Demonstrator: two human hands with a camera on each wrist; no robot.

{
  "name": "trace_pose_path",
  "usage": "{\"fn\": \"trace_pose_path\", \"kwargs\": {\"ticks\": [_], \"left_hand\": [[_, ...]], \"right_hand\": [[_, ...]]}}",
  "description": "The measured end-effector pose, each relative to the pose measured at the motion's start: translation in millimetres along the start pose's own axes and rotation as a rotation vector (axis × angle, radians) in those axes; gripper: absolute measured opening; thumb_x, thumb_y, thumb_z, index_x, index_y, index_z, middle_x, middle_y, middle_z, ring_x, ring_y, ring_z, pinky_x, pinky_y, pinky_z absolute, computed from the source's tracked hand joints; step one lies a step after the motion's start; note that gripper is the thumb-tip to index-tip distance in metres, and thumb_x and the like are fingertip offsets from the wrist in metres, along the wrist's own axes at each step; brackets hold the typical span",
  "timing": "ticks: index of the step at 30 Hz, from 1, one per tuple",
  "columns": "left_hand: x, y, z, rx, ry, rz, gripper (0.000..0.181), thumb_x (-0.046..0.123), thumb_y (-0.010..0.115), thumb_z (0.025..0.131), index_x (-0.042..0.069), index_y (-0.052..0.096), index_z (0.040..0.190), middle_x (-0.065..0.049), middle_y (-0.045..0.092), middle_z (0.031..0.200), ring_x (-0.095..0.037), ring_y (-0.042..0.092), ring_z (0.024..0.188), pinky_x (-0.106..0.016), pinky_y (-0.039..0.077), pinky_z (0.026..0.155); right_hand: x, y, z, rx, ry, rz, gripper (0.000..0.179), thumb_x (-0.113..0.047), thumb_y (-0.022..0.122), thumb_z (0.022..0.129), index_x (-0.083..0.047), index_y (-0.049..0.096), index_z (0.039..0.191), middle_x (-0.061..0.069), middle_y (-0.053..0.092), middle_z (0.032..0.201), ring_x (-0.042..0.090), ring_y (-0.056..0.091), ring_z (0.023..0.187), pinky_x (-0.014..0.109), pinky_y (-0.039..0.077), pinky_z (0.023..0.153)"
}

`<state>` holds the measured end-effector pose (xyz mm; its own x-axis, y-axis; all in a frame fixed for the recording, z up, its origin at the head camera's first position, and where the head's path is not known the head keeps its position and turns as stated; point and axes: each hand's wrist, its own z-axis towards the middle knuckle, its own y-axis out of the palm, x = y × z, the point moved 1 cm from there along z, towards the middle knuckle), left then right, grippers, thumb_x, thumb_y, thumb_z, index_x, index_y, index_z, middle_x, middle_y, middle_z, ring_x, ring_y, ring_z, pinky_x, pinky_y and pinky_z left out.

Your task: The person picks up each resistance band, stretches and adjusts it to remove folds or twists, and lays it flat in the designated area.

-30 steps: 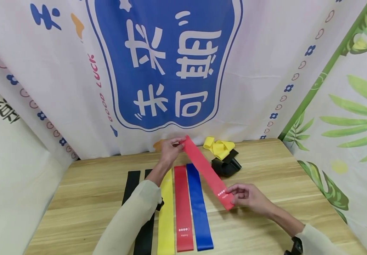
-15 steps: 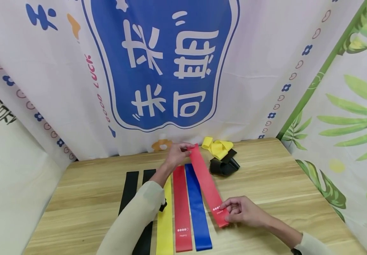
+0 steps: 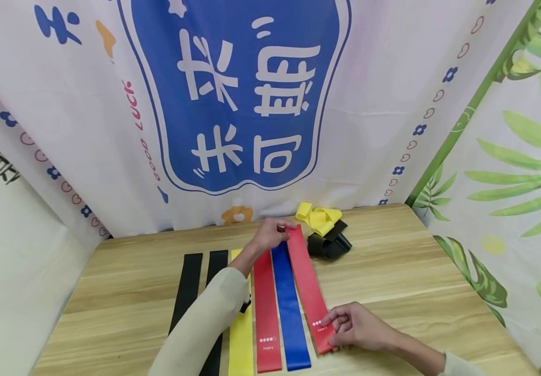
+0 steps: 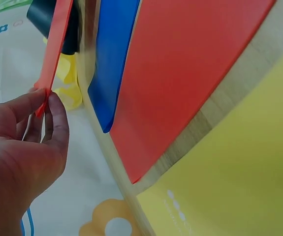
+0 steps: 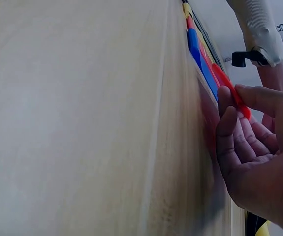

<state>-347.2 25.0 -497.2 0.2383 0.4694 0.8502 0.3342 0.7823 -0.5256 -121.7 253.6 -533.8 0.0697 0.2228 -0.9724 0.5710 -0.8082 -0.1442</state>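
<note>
A red resistance band (image 3: 309,277) marked "Heavy" is stretched lengthwise between both hands, just right of a blue band (image 3: 291,308). My left hand (image 3: 270,235) pinches its far end between thumb and fingers; the left wrist view shows that red end (image 4: 52,64) raised off the wood. At the near end my right hand (image 3: 357,326) pinches the printed corner, and in the right wrist view the red edge (image 5: 235,93) sits between thumb and fingertips, close over the table. Another red band (image 3: 267,313) lies flat left of the blue one.
On the wooden table (image 3: 392,250), a yellow band (image 3: 241,339) and two black bands, one the leftmost black band (image 3: 187,287), lie in the same row. A crumpled yellow band (image 3: 322,218) and a rolled black band (image 3: 329,246) sit at the back, near the curtain (image 3: 369,130).
Both hands have brought the red band down toward the table and nearer to me, turning it from a slant to almost parallel with the blue band. The laid-out bands stay put.
</note>
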Motion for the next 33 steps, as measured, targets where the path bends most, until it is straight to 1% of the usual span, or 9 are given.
{"fn": "trace_pose_path", "kwargs": {"ticks": [2, 6, 11, 14, 18, 21, 26, 31, 33], "left_hand": [[-1.2, 2.4, 0.5, -0.01, 0.011, 0.029, 0.029, -0.008, 0.072, 0.094, 0.008, 0.083, 0.115, -0.013, 0.076, 0.121, -0.025, 0.073, 0.096, -0.029, 0.061, 0.074], [-3.4, 7.4, 1.2, -0.029, 0.024, 0.053, 0.028, -0.009, 0.073, 0.093, 0.007, 0.083, 0.115, -0.013, 0.077, 0.12, -0.027, 0.073, 0.098, -0.031, 0.062, 0.078], [-4.7, 11.8, 3.3, -0.035, 0.049, 0.092, 0.027, -0.009, 0.073, 0.093, 0.005, 0.083, 0.113, -0.014, 0.078, 0.117, -0.026, 0.073, 0.102, -0.033, 0.063, 0.086], [-5.4, 12.9, 3.8, -0.043, 0.05, 0.122, 0.027, -0.009, 0.074, 0.093, 0.005, 0.083, 0.113, -0.013, 0.078, 0.117, -0.026, 0.072, 0.103, -0.035, 0.062, 0.088], [-8.8, 13.9, 4.4, -0.061, 0.055, 0.188, 0.027, -0.006, 0.075, 0.093, 0.008, 0.083, 0.114, -0.011, 0.077, 0.118, -0.025, 0.069, 0.103, -0.034, 0.06, 0.088], [-11.2, 15.2, 5.1, -0.073, 0.073, 0.221, 0.028, -0.006, 0.076, 0.092, 0.008, 0.083, 0.115, -0.01, 0.077, 0.118, -0.024, 0.068, 0.104, -0.034, 0.06, 0.089], [-12.2, 17.2, 6.7, -0.076, 0.105, 0.241, 0.027, -0.007, 0.077, 0.091, 0.007, 0.083, 0.113, -0.01, 0.077, 0.117, -0.023, 0.069, 0.102, -0.035, 0.059, 0.09], [-13.4, 18.7, 7.9, -0.084, 0.085, 0.242, 0.027, -0.006, 0.077, 0.091, 0.008, 0.084, 0.113, -0.009, 0.078, 0.116, -0.021, 0.067, 0.101, -0.033, 0.058, 0.088], [-13.9, 19.3, 8.3, -0.088, 0.078, 0.242, 0.028, -0.006, 0.078, 0.091, 0.008, 0.084, 0.114, -0.009, 0.078, 0.116, -0.021, 0.067, 0.101, -0.033, 0.058, 0.087]], "right_hand": [[-0.2, 1.3, -0.6, 0.002, 0.013, -0.002, 0.029, -0.007, 0.081, 0.091, 0.004, 0.073, 0.117, 0.001, 0.069, 0.085, 0.003, 0.062, 0.07, 0.015, 0.051, 0.062], [-0.2, 4.2, -1.5, 0.006, 0.027, -0.008, 0.029, -0.007, 0.082, 0.091, 0.002, 0.074, 0.116, 0.002, 0.069, 0.084, 0.004, 0.061, 0.069, 0.015, 0.05, 0.06], [0.0, 7.0, -1.6, 0.003, 0.021, -0.002, 0.029, -0.005, 0.081, 0.09, 0.003, 0.073, 0.116, 0.002, 0.069, 0.082, 0.004, 0.06, 0.067, 0.015, 0.05, 0.058], [0.4, 8.2, -1.5, 0.016, 0.033, -0.013, 0.029, -0.006, 0.082, 0.089, 0.002, 0.074, 0.116, 0.001, 0.067, 0.081, 0.004, 0.06, 0.066, 0.015, 0.049, 0.057], [1.2, 10.3, -0.7, 0.038, 0.062, -0.034, 0.028, -0.007, 0.083, 0.088, 0.0, 0.075, 0.115, 0.001, 0.067, 0.081, 0.004, 0.059, 0.066, 0.015, 0.048, 0.055], [1.0, 12.4, -0.2, 0.038, 0.084, -0.032, 0.028, -0.007, 0.083, 0.089, -0.001, 0.075, 0.115, 0.003, 0.069, 0.081, 0.006, 0.061, 0.065, 0.016, 0.049, 0.055], [-0.1, 14.4, 0.4, 0.047, 0.119, -0.033, 0.027, -0.009, 0.084, 0.089, -0.003, 0.075, 0.114, 0.005, 0.07, 0.081, 0.009, 0.063, 0.066, 0.017, 0.051, 0.056], [0.1, 14.3, 1.1, 0.059, 0.166, -0.028, 0.028, -0.011, 0.086, 0.088, -0.005, 0.076, 0.113, 0.004, 0.07, 0.08, 0.011, 0.062, 0.065, 0.018, 0.051, 0.056], [0.6, 14.5, 1.1, 0.056, 0.172, -0.026, 0.029, -0.01, 0.086, 0.088, -0.005, 0.076, 0.114, 0.004, 0.069, 0.079, 0.011, 0.061, 0.064, 0.018, 0.05, 0.055]]}}
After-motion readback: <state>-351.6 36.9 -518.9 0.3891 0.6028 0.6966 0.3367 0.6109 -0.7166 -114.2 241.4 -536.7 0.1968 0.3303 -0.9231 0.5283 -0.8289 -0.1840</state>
